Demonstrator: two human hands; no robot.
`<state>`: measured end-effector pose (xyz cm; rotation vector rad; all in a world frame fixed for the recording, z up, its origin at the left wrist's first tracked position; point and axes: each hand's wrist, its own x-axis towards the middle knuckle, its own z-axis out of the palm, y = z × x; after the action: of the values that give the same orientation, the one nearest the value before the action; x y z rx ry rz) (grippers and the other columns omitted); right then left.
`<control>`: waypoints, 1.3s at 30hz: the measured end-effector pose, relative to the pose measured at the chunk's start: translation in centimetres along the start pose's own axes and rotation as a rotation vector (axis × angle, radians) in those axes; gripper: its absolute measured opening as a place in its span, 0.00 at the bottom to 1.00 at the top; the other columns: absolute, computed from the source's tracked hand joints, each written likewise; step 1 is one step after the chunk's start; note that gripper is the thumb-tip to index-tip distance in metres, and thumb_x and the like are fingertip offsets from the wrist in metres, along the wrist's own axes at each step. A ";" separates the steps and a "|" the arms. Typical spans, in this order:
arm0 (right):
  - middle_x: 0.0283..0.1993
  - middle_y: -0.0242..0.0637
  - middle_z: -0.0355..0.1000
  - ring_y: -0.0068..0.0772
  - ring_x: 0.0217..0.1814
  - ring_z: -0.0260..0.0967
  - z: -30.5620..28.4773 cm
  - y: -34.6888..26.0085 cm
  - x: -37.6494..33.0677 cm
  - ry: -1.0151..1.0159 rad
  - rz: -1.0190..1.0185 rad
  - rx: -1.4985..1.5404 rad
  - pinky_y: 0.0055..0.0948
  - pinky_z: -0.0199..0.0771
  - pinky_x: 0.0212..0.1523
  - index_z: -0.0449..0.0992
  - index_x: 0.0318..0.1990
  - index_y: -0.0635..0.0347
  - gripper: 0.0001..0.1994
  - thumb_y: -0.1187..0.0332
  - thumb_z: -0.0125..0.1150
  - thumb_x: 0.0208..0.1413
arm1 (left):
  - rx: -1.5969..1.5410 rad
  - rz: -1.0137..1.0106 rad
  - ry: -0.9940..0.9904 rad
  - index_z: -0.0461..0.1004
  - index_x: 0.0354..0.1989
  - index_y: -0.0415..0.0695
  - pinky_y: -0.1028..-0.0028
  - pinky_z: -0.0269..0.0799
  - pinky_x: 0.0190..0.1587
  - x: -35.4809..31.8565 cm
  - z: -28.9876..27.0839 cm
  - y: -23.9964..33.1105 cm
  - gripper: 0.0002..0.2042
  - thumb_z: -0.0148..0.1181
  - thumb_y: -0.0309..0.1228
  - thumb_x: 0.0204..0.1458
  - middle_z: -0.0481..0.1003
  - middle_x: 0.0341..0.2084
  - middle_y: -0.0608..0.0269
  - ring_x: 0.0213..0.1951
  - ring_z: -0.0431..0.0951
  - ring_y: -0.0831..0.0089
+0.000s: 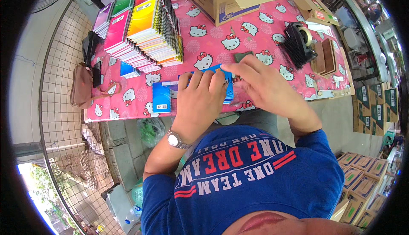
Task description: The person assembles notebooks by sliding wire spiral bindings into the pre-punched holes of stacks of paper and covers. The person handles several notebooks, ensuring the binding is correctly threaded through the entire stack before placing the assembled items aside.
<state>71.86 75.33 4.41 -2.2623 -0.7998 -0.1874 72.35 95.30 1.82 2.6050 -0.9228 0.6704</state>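
A blue notebook (228, 93) lies under my left hand (200, 94), near the table's front edge. The bent fingers press over it, their tips partly hidden. My right hand (255, 79) reaches in from the right, its fingers drawn together at the notebook's far right corner; whatever they pinch is too small to make out. Just left of my left hand is a second blue spiral notebook (162, 98), flat on the table. Beyond my right hand sits a small dark green block or cloth (243, 56).
Tall stacks of spiral notebooks (145, 30) stand at the far left. An open cardboard box (217, 3) is at the back. On the right are black binding coils (292, 50), a tape dispenser (304, 39) and brown boards (324, 58). A brown bag (80, 86) hangs at the left edge.
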 end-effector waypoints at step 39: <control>0.59 0.48 0.61 0.43 0.60 0.61 -1.1 7.2 6.0 -0.561 -0.180 0.792 0.39 0.62 0.59 0.77 0.50 0.64 0.29 0.48 0.68 0.48 | -0.214 -0.161 0.050 0.73 0.39 0.45 0.61 0.66 0.46 -1.4 -0.9 -2.6 0.15 0.67 0.32 0.43 0.71 0.37 0.59 0.43 0.70 0.58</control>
<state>81.02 73.53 3.06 -1.4824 -1.1157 0.6106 72.78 98.41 1.56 2.4297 -0.7175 0.5583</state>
